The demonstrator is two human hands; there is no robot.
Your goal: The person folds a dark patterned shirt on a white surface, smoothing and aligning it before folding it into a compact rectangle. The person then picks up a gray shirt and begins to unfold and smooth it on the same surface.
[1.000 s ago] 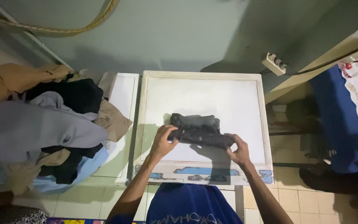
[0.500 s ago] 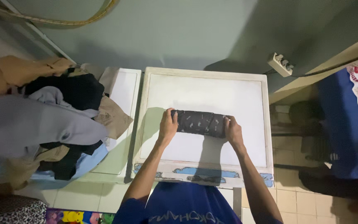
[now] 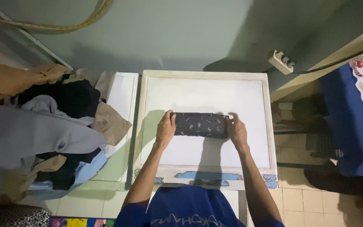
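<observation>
A dark folded garment (image 3: 200, 125) with small pale marks lies as a narrow band across the middle of the white worktop (image 3: 206, 90), its long side running parallel to the near edge. The left hand (image 3: 165, 129) presses on the band's left end, fingers laid over the top of the cloth; the right hand (image 3: 237, 131) holds the right end, fingers curled round it. The two hands are apart, one at each end, both closed on the garment and resting on the worktop. The rest of the white surface shows bare inside its raised cream rim, and the near edge carries a worn blue pattern.

Just left of the worktop stands a second, narrower white surface (image 3: 120, 94), and a heap of clothes (image 3: 43, 130) spills over its left side: a grey piece on top, black ones beneath and behind it, tan cloth at the far left and at the heap's right edge, and pale blue at the bottom. No basket or bin shows around the heap, so I cannot tell whether anything holds it.

Past the far right corner of the worktop a white power strip (image 3: 283, 61) sits against the green wall. To the right a blue cloth (image 3: 345, 122) hangs down over the tiled floor
</observation>
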